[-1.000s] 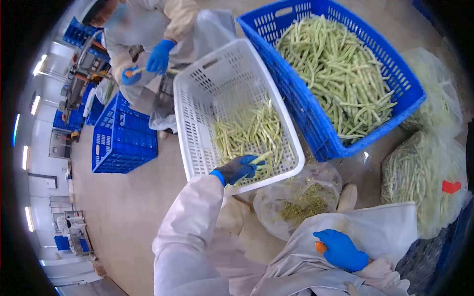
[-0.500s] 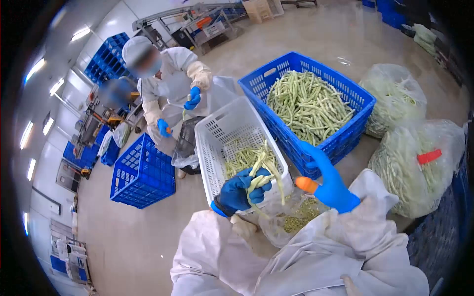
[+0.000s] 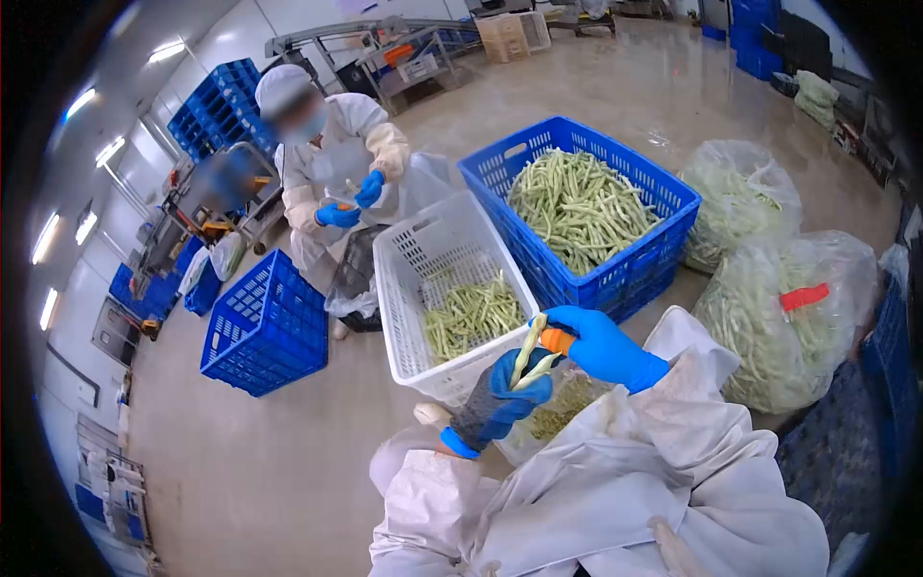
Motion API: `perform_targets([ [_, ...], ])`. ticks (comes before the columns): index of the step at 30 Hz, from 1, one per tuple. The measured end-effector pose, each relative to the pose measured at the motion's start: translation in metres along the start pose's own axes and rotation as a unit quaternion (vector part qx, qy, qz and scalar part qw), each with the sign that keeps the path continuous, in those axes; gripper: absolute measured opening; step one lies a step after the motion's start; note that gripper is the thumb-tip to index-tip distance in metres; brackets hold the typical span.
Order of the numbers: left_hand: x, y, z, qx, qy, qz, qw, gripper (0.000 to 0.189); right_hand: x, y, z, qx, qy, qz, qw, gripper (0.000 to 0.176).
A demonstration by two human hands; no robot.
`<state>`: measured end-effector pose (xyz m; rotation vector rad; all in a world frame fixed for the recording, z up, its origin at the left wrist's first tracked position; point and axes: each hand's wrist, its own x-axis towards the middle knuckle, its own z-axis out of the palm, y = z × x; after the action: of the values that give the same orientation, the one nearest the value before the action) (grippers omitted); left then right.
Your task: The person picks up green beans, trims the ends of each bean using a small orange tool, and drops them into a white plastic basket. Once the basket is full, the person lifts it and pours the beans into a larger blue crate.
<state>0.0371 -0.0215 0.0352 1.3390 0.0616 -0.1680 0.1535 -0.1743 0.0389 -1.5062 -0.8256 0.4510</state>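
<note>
My left hand (image 3: 498, 402), in a dark blue and grey glove, is closed around a few pale green beans (image 3: 526, 356) whose ends stick up. My right hand (image 3: 611, 348), in a thin blue glove, grips a small tool by its orange handle (image 3: 557, 339); its working end is hidden. Both hands meet at the beans, just over the near corner of a white perforated crate (image 3: 389, 298). Inside that crate lies a heap of green beans (image 3: 473, 317). Below my hands, a clear plastic bag (image 3: 567, 404) holds small green scraps.
A blue crate (image 3: 630, 274) piled with beans stands beyond the white one. Two clear bags of beans, a nearer bag (image 3: 793, 322) and a farther bag (image 3: 740, 207), sit at right. Across from me a gloved co-worker (image 3: 336, 144) works beside another blue crate (image 3: 264, 327).
My right hand has moved left, bringing the orange handle against the beans in my left hand. Fewer beans now show in my left hand. The co-worker's hands have come closer together.
</note>
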Motion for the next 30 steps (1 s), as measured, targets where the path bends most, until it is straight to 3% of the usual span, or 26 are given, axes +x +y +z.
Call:
perform_targets([
  [1,-0.004,-0.002,0.007,0.183,0.072,0.049,0.979,0.042,-0.003,0.001,0.000,-0.002,-0.003,0.004,1.000,0.027],
  [2,-0.001,-0.014,0.001,0.284,0.121,0.011,0.951,0.049,-0.005,0.003,0.001,-0.041,-0.004,-0.012,0.999,0.027],
  [3,-0.001,-0.020,0.000,0.280,0.124,0.011,0.952,0.049,-0.005,0.001,0.001,-0.079,-0.006,-0.030,0.996,0.027],
  [5,-0.003,-0.028,-0.001,0.367,0.179,0.174,0.896,0.053,-0.011,-0.009,0.004,-0.011,-0.017,0.023,1.000,0.027],
  [6,-0.005,-0.024,0.014,0.104,0.174,0.213,0.956,0.056,-0.011,-0.014,0.005,0.059,-0.021,0.075,0.995,0.027],
  [7,-0.010,-0.018,0.017,0.103,0.175,0.216,0.955,0.056,-0.012,-0.014,0.006,0.057,-0.023,0.074,0.995,0.027],
  [9,-0.020,-0.010,0.015,0.268,0.195,0.176,0.927,0.056,-0.015,-0.013,0.002,0.183,0.023,0.082,0.979,0.026],
  [10,-0.023,-0.012,0.011,0.266,0.194,0.176,0.928,0.056,-0.017,-0.012,-0.002,0.182,0.025,0.082,0.980,0.026],
  [12,-0.032,-0.025,0.000,0.014,0.122,0.081,0.989,0.047,-0.019,-0.011,-0.009,0.347,0.044,0.047,0.936,0.025],
  [13,-0.034,-0.030,-0.006,0.012,0.117,0.082,0.990,0.047,-0.019,-0.013,-0.011,0.344,0.048,0.046,0.937,0.025],
  [15,-0.035,-0.037,-0.016,-0.104,0.241,0.088,0.961,0.038,-0.021,-0.016,-0.015,0.346,0.065,0.071,0.933,0.024],
  [16,-0.033,-0.038,-0.021,-0.207,0.237,0.136,0.939,0.031,-0.021,-0.009,-0.016,0.334,0.065,0.060,0.939,0.024],
  [19,-0.023,-0.024,0.003,-0.175,0.275,0.140,0.935,0.026,-0.022,-0.011,-0.007,0.286,0.050,0.087,0.953,0.025],
  [23,-0.005,-0.018,0.037,-0.098,0.241,0.192,0.946,0.029,-0.022,-0.017,0.014,0.273,0.030,0.094,0.957,0.025],
  [26,-0.001,-0.031,0.030,-0.096,0.197,0.161,0.962,0.030,-0.023,-0.017,0.018,0.225,-0.013,0.100,0.969,0.024],
  [28,-0.006,-0.030,0.030,-0.082,0.144,0.147,0.975,0.030,-0.022,-0.015,0.013,0.251,-0.047,0.116,0.960,0.024],
  [30,-0.007,-0.040,0.026,-0.120,0.145,0.141,0.972,0.030,-0.021,-0.015,0.010,0.276,-0.085,0.132,0.948,0.024],
])
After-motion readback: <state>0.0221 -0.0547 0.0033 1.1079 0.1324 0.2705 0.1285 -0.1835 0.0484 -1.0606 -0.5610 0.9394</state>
